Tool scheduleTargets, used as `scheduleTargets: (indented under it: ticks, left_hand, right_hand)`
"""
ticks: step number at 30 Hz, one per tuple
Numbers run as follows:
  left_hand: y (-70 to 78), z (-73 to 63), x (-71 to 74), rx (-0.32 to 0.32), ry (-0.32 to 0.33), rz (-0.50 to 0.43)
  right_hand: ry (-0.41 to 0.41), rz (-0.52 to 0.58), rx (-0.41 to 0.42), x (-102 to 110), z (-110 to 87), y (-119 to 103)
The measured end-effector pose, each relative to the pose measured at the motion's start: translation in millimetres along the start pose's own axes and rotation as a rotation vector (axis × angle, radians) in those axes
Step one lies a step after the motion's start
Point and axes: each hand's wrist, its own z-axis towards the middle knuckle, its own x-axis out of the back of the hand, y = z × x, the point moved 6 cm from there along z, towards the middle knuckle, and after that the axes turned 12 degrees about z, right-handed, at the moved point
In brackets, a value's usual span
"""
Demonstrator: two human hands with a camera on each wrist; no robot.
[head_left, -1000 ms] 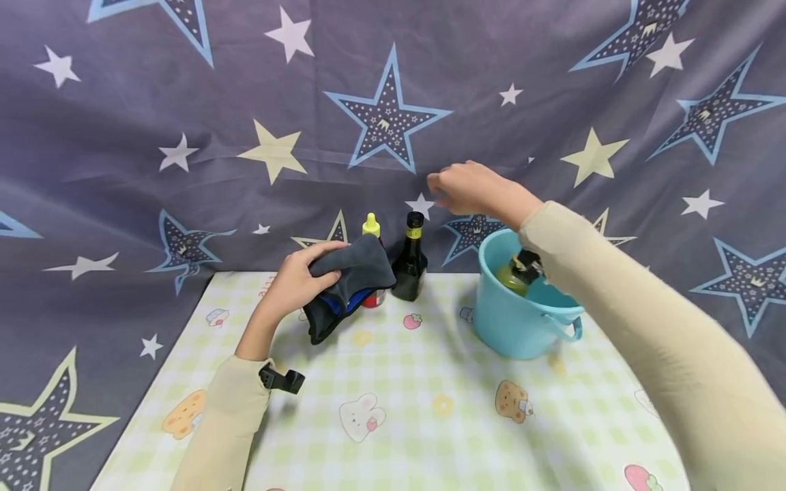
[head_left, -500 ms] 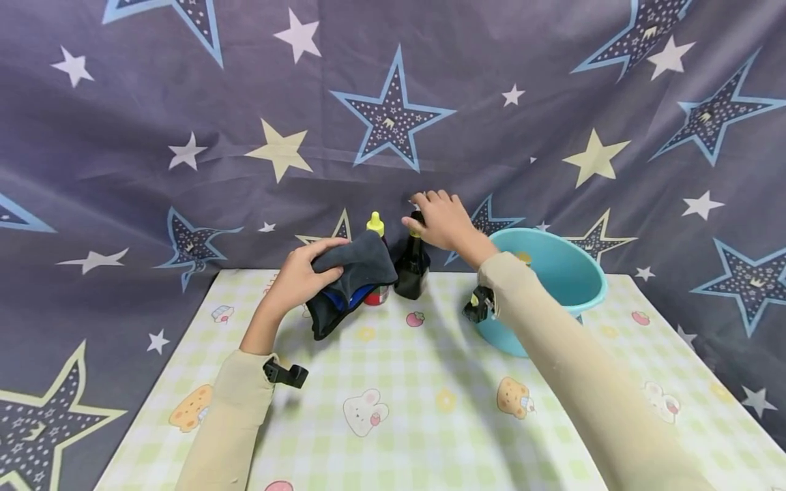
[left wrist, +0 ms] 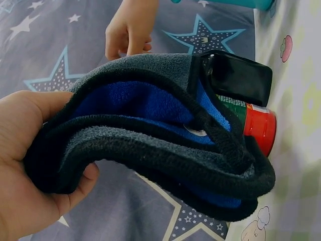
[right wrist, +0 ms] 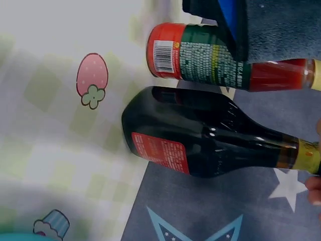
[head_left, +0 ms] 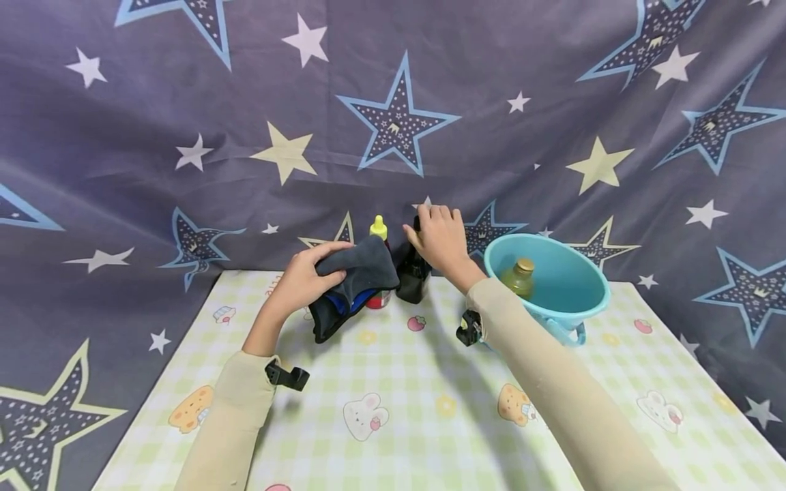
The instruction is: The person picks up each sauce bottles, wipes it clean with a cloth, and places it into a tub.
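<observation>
Dark grey cloth [head_left: 367, 264]: blue inner face, black edging, folded over and sagging open; pinched between thumb and fingers of the left hand [head_left: 301, 281], held above the table [head_left: 424, 368] in front of the red-capped-base sauce bottle [right wrist: 208, 56]. Dark glass bottle [right wrist: 195, 131]: yellow neck band, red printed label, upright near the table's back edge. Right hand [head_left: 443, 239] at its neck; firmness of grip not determinable.

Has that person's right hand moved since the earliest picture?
Yes. Judged against the dark bottle in the head view, the right hand has come left and down, from above and right of it to its neck.
</observation>
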Motion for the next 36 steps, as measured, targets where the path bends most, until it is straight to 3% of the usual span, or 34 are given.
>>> scheduleTargets:
  ticks: [6,14,19,26,30,36]
  left_hand:
    - [-0.3,-0.1,2.4,0.001,0.004,-0.001]
    - [-0.2,1.1,1.9,0.002,0.005,-0.007]
    - [-0.7,0.3,2.6,-0.001,0.009,-0.014]
    - [-3.1,-1.4,2.6,0.011,0.014,-0.018]
    - [-4.7,-3.3,0.9,0.015,0.007,-0.02]
    - [-7.4,-2.3,10.3,0.011,0.037,-0.007]
  right_hand:
    - [0.124,-0.028,-0.024,-5.3,-1.1,-1.1]
    - [0.204,0.013,-0.026,-6.9,-2.9,-0.6]
    - [0.218,0.1,-0.044,-10.2,-2.2,1.1]
    - [0.164,0.257,-0.123,-10.5,-5.3,6.7]
    - [0.209,0.302,-0.115,3.5,-8.7,5.3]
    - [0.321,0.361,0.029,43.9,1.1,-7.2]
